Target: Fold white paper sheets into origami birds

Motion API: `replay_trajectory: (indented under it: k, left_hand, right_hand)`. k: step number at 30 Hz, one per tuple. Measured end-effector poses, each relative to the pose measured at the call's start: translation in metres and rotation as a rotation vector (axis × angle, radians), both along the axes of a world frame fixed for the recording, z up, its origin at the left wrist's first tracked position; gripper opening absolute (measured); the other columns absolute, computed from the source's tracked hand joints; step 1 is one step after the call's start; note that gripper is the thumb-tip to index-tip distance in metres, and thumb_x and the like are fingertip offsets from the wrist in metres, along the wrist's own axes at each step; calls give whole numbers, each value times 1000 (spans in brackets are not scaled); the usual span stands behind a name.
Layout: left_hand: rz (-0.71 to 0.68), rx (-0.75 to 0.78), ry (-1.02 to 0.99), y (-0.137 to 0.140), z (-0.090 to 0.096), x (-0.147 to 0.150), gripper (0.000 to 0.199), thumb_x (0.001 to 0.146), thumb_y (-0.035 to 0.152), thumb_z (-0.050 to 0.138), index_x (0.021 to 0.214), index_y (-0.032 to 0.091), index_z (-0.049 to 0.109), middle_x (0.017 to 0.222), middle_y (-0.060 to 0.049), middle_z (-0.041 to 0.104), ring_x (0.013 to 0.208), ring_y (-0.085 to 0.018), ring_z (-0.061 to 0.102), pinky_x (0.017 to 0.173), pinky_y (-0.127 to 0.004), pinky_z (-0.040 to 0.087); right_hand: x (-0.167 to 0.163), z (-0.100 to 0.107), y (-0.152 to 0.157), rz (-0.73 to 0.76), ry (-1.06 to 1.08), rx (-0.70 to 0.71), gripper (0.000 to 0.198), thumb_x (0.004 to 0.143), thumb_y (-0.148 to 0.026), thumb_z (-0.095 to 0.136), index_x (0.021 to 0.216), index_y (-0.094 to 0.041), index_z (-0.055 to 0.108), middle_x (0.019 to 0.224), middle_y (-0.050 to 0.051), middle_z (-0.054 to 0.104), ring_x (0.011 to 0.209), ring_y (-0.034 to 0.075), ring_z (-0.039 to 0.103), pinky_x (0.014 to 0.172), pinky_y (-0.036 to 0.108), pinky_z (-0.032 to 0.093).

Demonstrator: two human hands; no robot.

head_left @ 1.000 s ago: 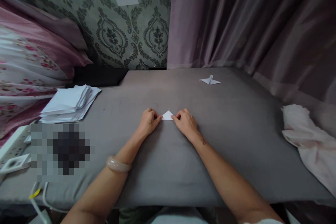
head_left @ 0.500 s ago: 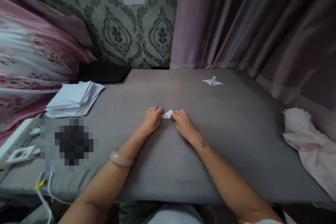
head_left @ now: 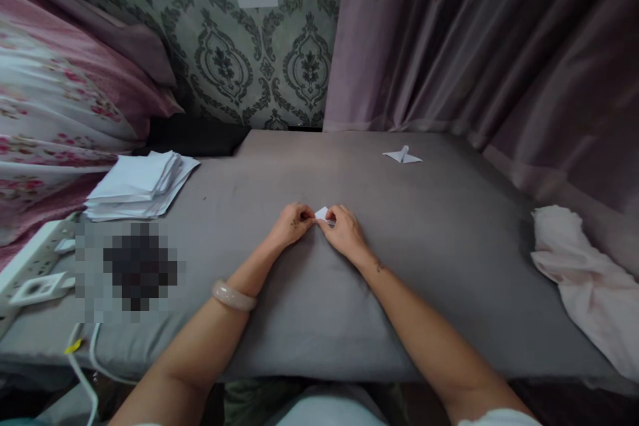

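Between my hands, a small piece of folded white paper (head_left: 322, 213) lies low over the grey cloth, partly covered by fingers. My left hand (head_left: 293, 222) pinches its left corner between thumb and fingertips. My right hand (head_left: 342, 227) has thumb and forefinger closed on the right side of the same paper, the thumb reaching toward the left fingertips. The exact fold under the fingers is hidden. Farther back on the right rests another folded white paper piece (head_left: 403, 156), with pointed ends and a raised middle.
A stack of white paper sheets (head_left: 134, 180) lies at the left, before a dark flat item (head_left: 194, 135). Nearer stand a power strip (head_left: 30, 273) with cables and a pixelated dark object (head_left: 140, 266). Pale crumpled cloth (head_left: 574, 266) lies right. Curtains (head_left: 399, 33) hang behind the table (head_left: 279, 160).
My right hand has shifted left along the folded paper, and its thumb now nears the left fingertips. The gap between my hands has narrowed, covering more of the paper.
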State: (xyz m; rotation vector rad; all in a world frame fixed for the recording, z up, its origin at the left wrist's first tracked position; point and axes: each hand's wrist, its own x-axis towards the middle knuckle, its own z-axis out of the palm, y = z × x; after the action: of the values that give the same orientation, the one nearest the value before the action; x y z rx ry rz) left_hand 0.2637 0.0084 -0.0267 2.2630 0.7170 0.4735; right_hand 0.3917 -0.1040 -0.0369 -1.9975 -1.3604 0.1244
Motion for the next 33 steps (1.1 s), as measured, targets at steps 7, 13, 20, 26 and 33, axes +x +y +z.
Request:
replay_trajectory:
  k: [7, 13, 20, 26, 33]
  left_hand:
    - [40, -72, 13, -3, 3, 1, 8, 75, 17, 63, 76, 12, 68, 62, 0, 58, 56, -11, 46, 55, -22, 33]
    - [50, -139, 34, 0, 4, 1, 7, 73, 14, 60, 74, 12, 67, 61, 1, 57, 56, -10, 47, 54, -21, 34]
    - [50, -195, 43, 6, 10, -6, 23, 72, 10, 54, 90, 11, 69, 70, 0, 60, 59, -10, 49, 57, -21, 38]
    - [17, -187, 36, 4, 13, -8, 35, 70, 7, 49, 97, 12, 70, 79, -2, 62, 64, -11, 50, 61, -22, 39]
    - [-83, -105, -54, 0, 10, -18, 32, 73, 8, 48, 94, 15, 71, 87, -5, 60, 77, -14, 53, 73, -26, 43]
  right_hand:
    - [-1, -1, 1, -10, 43, 11, 12, 79, -30, 62, 78, -22, 53, 84, 5, 60, 81, 20, 55, 78, 33, 42]
    - [5, 0, 1, -1, 199, -21, 6, 75, -20, 59, 81, -21, 55, 86, 3, 61, 80, 17, 56, 76, 31, 44]
    - [20, 0, -1, 47, 332, -77, 20, 72, -8, 51, 87, -19, 60, 81, 1, 62, 74, 12, 57, 71, 25, 46]
    - [29, 1, -14, 46, 371, -91, 28, 67, -4, 48, 87, -18, 62, 78, 0, 63, 71, 12, 57, 70, 24, 46]
    - [34, 4, -20, 17, 399, -67, 31, 67, -5, 50, 90, -19, 65, 84, 2, 67, 74, 14, 61, 73, 28, 48]
